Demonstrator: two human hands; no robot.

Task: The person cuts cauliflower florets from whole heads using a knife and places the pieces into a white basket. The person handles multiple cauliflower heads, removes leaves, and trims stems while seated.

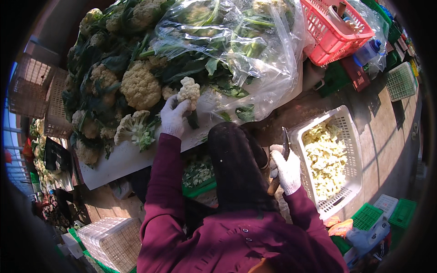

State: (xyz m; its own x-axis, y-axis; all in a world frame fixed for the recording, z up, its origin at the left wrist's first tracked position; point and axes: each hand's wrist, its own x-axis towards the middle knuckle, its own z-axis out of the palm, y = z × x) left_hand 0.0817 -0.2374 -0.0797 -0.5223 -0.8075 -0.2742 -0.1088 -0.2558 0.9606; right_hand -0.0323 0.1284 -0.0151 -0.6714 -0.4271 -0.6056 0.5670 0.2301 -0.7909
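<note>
My left hand [173, 116], in a white knit glove, grips a cauliflower floret [188, 91] above the table's near edge. Beside it on the table lie a whole cauliflower head [141, 85] and a cut cauliflower piece [133, 129] with its stalk showing. My right hand [287, 168], gloved too, is closed around a knife with a wooden handle [273, 186]; its dark blade [285, 136] points away from me. Just right of that hand stands a white plastic crate [355, 163] holding many cut florets [326, 160].
Leafy cauliflowers [102, 80] are heaped on the white table [112, 167], partly under clear plastic sheeting [273, 75]. A pink basket [327, 44] stands at the back right, near a blue bottle [367, 51]. Below the table edge sits a green crate [199, 189] with trimmings. A white crate [111, 242] is behind left.
</note>
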